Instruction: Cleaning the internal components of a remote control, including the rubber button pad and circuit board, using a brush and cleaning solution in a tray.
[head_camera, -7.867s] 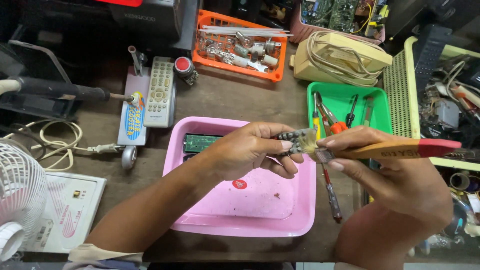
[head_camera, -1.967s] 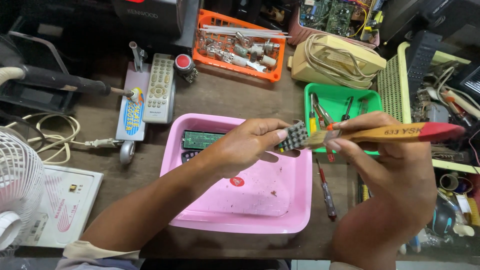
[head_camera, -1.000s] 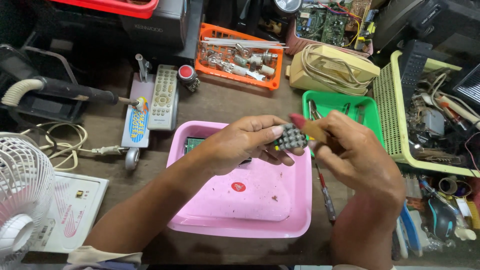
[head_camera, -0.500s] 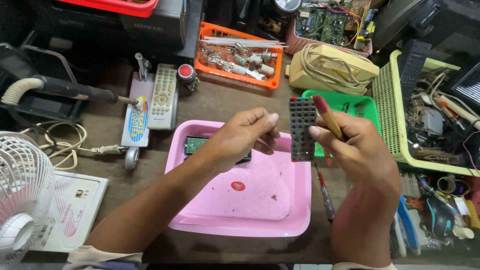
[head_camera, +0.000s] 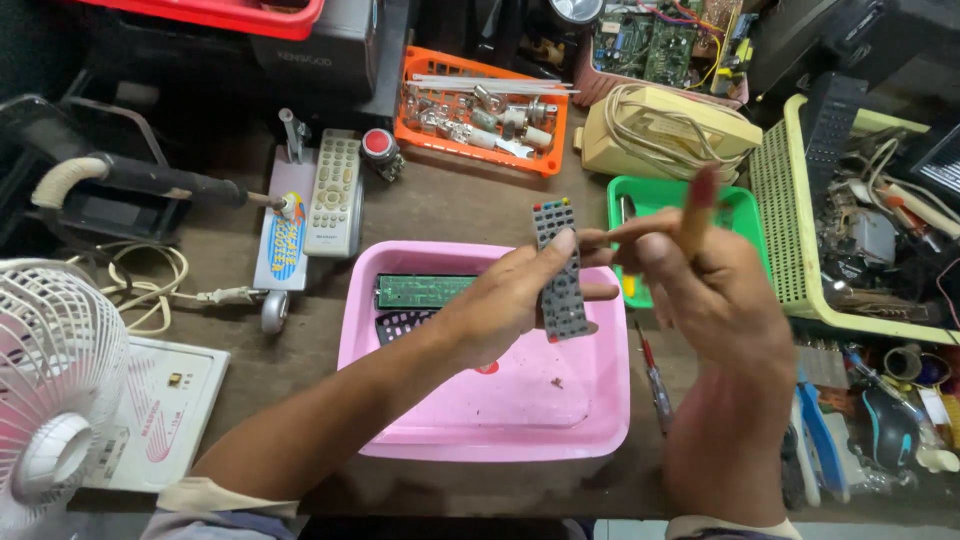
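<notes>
Above the pink plastic tray (head_camera: 400, 400), the left hand (head_camera: 500, 305) pinches a grey rubber keypad strip (head_camera: 562, 270), its long axis nearly upright. Just right of it, the right hand (head_camera: 700, 290) grips a blurred, red-tipped wooden brush handle (head_camera: 695, 200), fingertips nearly touching the keypad.

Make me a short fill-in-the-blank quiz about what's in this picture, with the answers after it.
1. The left hand holds a grey rubber keypad above the ____ tray.
2. The green circuit board lies inside the ____ tray.
3. The right hand holds a brush handle in front of the ____ tray.

Answers: pink; pink; green
</notes>
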